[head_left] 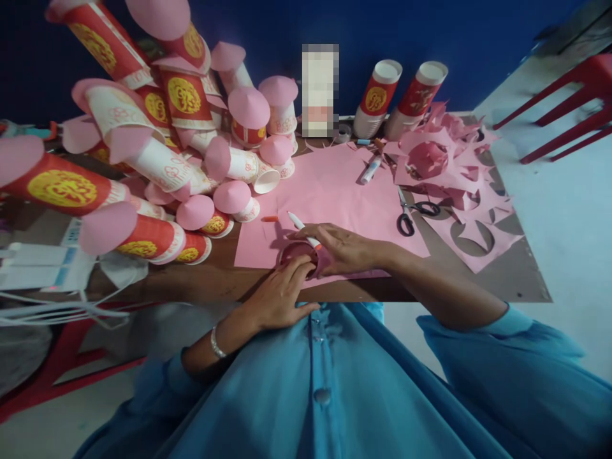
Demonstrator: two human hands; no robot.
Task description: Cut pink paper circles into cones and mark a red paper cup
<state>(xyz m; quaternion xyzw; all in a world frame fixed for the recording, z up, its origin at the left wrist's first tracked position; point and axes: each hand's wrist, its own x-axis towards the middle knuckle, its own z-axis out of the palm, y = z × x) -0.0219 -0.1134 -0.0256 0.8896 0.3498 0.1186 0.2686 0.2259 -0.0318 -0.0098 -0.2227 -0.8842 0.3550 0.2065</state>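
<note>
My right hand holds a white marker with a red tip against a round pink object lying on a pink paper sheet. My left hand rests its fingers on the near side of that round object, pressing it down at the table's front edge. A small red marker cap lies on the sheet just left of the marker.
A pile of red-and-white paper cups topped with pink cones fills the left. Black scissors lie right of the sheet, pink paper offcuts beyond. Two cup stacks and a white glue stick sit at the back. A red chair stands on the right.
</note>
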